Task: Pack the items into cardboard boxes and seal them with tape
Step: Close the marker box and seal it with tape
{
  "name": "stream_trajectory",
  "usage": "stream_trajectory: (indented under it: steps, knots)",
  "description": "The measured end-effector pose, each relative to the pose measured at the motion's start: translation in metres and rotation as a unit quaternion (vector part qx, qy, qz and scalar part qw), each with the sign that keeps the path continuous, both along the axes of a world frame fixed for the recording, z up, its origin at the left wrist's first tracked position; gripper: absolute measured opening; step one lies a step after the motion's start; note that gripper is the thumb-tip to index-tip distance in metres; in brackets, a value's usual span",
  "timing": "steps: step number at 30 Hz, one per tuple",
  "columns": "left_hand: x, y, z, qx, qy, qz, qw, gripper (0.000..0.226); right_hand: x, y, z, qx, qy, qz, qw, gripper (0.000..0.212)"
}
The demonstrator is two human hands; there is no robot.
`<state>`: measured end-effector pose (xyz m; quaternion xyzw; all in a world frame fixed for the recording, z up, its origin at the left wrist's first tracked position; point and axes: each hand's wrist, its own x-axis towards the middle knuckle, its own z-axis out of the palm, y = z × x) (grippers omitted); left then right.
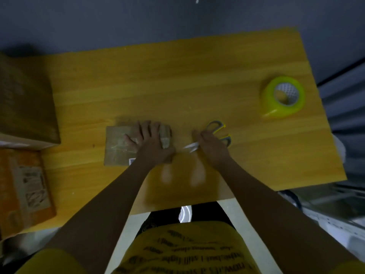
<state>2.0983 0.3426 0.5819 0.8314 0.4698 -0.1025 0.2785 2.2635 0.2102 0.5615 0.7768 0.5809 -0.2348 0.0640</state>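
Pressing small cardboard box (118, 145): left hand (150, 141), fingers flat; right hand (211, 145) gripping scissors (219, 133); label unreadable.

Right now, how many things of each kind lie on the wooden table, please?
Small cardboard box, under the left hand: 1
Larger boxes at the table's left edge, one brown and one orange: 2
Scissors, under the right hand: 1
Tape roll in green dispenser: 1
Total: 5
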Motion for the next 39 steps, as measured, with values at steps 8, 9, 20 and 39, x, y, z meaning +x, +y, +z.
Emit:
stream_trajectory:
  steps: [8, 9, 20, 39]
  knots:
    - [-0.006, 0.006, -0.008, -0.023, -0.016, -0.016, 0.999, 0.086, 0.024, 0.007, -0.001, 0.090, -0.044, -0.182, 0.978, 0.049]
    - [-0.006, 0.007, -0.006, -0.036, -0.018, -0.017, 0.999, 0.087, 0.011, 0.014, -0.001, 0.142, 0.020, -0.209, 0.967, 0.048]
    - [-0.031, 0.041, 0.008, 0.036, 0.150, -0.316, 0.936, 0.139, -0.086, 0.049, 0.003, 0.120, 0.531, -0.621, 0.564, 0.031]
    - [-0.050, 0.042, -0.009, 0.043, 0.052, -0.281, 0.957, 0.131, -0.118, 0.054, 0.006, 0.266, 0.430, -0.519, 0.689, 0.045]
